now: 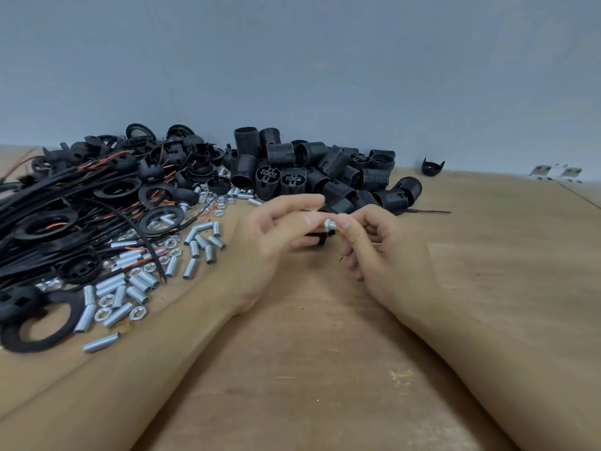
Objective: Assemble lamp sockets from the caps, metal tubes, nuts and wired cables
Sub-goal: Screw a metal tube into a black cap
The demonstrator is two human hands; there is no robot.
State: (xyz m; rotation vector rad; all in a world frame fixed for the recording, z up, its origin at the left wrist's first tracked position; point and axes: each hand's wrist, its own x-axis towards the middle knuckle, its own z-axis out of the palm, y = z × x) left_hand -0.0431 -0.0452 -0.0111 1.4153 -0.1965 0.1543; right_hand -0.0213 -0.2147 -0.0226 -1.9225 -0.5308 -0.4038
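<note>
Our left hand (276, 232) and right hand (383, 249) meet above the middle of the wooden table (309, 369), fingertips almost touching. We hold a black socket cap (317, 239) in the curled fingers of the left hand, most of it hidden behind the thumb and palm. Between the right thumb and forefinger we pinch a short threaded metal tube (332, 224), which sits at the top of the cap; whether it is already screwed in we cannot tell, since the fingers cover the joint.

To our left lie loose metal tubes (136, 281) and hex nuts (105, 312) scattered on the table, some overlapping a tangle of black cables with red inner wires (65, 203). Black flat rings (42, 323) rest among the cables and at the near left edge. Behind the hands stands a heap of black threaded socket bodies (325, 170), some upright and some on their sides, right against the grey wall (292, 60). One lone black cap (432, 166) sits apart to the right by the wall, and further right are small pale metal brackets (557, 173), too blurred for us to describe
</note>
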